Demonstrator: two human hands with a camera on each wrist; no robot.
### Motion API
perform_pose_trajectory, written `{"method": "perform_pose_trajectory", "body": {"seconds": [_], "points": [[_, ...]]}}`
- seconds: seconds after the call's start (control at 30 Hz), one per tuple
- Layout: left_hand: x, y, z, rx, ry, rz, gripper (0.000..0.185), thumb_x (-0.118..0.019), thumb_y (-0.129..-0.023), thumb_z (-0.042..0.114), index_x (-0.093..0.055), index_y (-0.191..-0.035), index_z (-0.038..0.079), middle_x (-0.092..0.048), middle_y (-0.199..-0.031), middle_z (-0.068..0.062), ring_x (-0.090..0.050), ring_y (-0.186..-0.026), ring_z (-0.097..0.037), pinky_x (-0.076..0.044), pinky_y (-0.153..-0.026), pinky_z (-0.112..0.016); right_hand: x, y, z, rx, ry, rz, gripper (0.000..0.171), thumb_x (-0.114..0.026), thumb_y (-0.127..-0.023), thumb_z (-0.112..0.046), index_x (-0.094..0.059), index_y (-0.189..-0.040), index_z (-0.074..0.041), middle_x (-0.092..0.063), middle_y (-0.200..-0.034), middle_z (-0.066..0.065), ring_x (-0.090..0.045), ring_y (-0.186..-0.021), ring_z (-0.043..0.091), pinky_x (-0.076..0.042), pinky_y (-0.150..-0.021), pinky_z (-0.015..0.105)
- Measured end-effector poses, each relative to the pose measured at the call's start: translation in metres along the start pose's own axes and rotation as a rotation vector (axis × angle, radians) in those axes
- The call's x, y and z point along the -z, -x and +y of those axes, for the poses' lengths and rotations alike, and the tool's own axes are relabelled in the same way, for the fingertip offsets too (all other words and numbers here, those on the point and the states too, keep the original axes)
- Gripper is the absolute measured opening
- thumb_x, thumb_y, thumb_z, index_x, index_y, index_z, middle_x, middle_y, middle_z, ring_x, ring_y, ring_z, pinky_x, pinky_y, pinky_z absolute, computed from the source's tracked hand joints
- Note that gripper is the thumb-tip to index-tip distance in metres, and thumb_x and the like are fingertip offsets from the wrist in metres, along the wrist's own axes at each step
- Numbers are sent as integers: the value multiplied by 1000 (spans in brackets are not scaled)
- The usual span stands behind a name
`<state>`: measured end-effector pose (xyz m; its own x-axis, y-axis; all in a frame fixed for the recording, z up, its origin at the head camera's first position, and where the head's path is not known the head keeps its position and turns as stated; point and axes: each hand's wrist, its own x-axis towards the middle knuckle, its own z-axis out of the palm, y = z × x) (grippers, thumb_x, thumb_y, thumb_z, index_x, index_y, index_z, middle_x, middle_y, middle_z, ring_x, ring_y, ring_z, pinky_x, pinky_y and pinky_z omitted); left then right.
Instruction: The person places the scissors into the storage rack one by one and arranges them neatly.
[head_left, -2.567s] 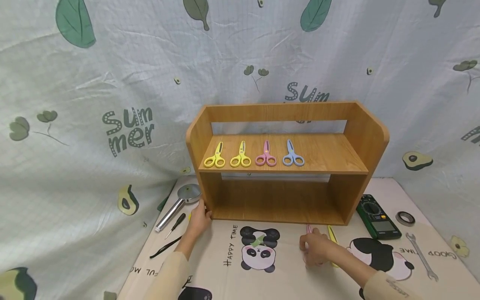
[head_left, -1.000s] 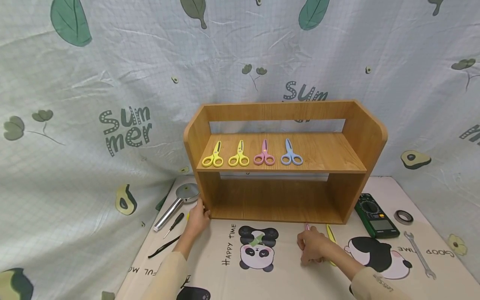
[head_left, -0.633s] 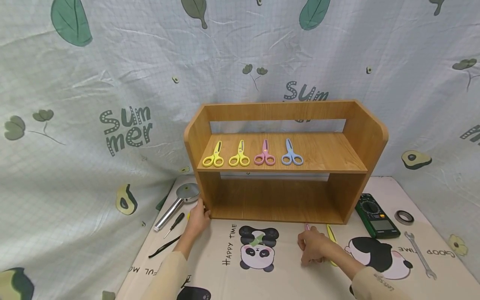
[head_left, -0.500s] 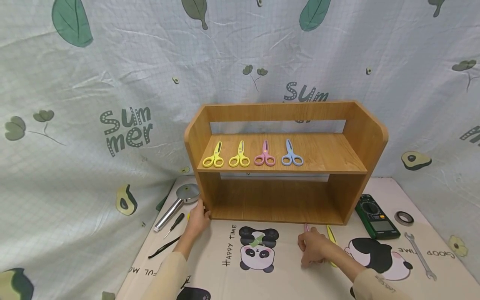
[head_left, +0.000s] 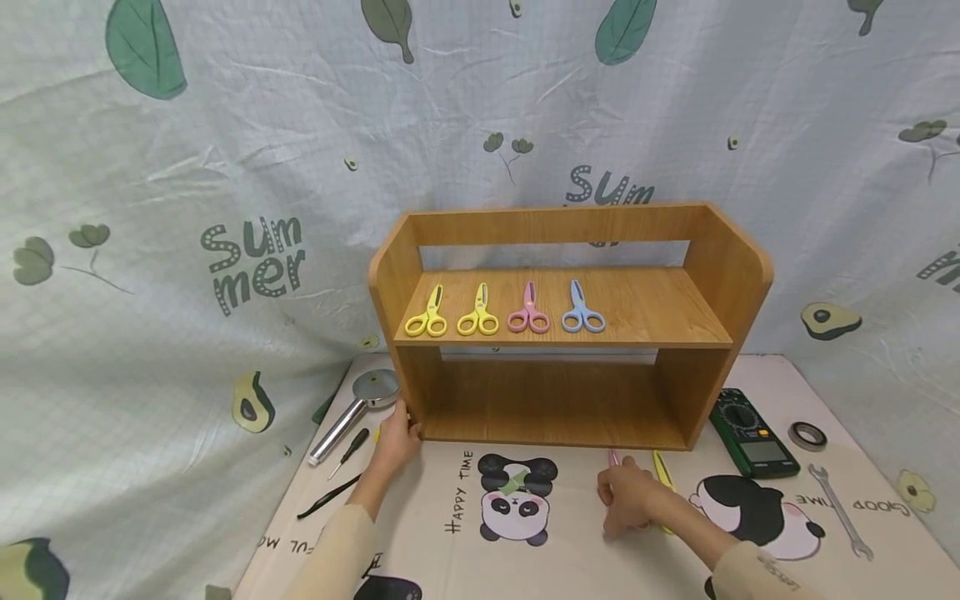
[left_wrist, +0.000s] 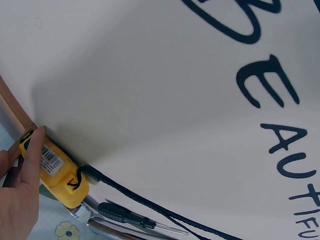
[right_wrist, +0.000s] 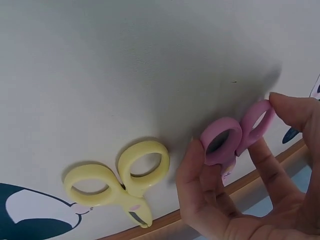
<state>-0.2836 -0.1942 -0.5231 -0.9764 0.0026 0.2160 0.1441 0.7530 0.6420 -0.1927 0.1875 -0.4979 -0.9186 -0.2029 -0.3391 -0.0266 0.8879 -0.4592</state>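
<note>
One cartoon-printed table stands before a leaf-patterned curtain; in front of a wooden shelf, the right hand pinches pink scissors by the loops, near yellow scissors. The left hand is at the shelf's lower corner; whether its fingers grip, I cannot tell.

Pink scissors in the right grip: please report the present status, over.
Right grip pinches pink scissors by the handle loops. Left grip holds lower corner of wooden shelf. Yellow scissors lie close beside, apart from the pink pair.

Head view forward and down; wrist views close over the same tabletop
</note>
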Motion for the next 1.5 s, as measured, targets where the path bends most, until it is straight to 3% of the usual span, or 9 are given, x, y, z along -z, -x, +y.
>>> {"method": "perform_pose_trajectory", "body": {"seconds": [0.2,0.37,0.6,1.13,1.5], "points": [[0,-1,-1,10,9,-16,52,-56,-97,-7,-37,-145,-6,-60,-137,-37,-66,-120,-49,-59,-97,-55,3,5,-2,22,12,28,32,-88,-66,-4,-59,-75,-13,-49,-93,12,-50,-79,30,-38,-61,35],[0,1,-2,-24,5,-8,60,-57,-95,-9,-32,-150,-7,-61,-133,-38,-68,-114,-49,-60,-91,-54,8,10,-8,34,-6,16,29,-87,-68,-2,-62,-79,-12,-50,-93,12,-50,-79,28,-40,-60,34],[0,2,-2,-10,9,-22,65,-56,-96,-9,-27,-154,-5,-60,-136,-37,-67,-118,-49,-59,-94,-55,18,21,-16,92,26,24,33,-89,-65,-3,-59,-75,-13,-52,-91,11,-50,-81,28,-39,-63,37],[1,2,0,14,-2,-40,64,-55,-98,-7,-26,-155,-5,-58,-139,-37,-65,-122,-48,-58,-98,-55,69,61,-46,148,22,-32,33,-92,-67,-10,-64,-83,-18,-55,-94,9,-49,-91,25,-51,-68,39],[2,2,0,16,-3,-42,66,-55,-98,-7,-25,-156,-5,-58,-140,-36,-65,-122,-48,-59,-96,-54,114,83,-61,184,86,-7,33,-93,-68,-17,-68,-90,-21,-53,-95,6,-50,-87,21,-48,-64,33]]}}
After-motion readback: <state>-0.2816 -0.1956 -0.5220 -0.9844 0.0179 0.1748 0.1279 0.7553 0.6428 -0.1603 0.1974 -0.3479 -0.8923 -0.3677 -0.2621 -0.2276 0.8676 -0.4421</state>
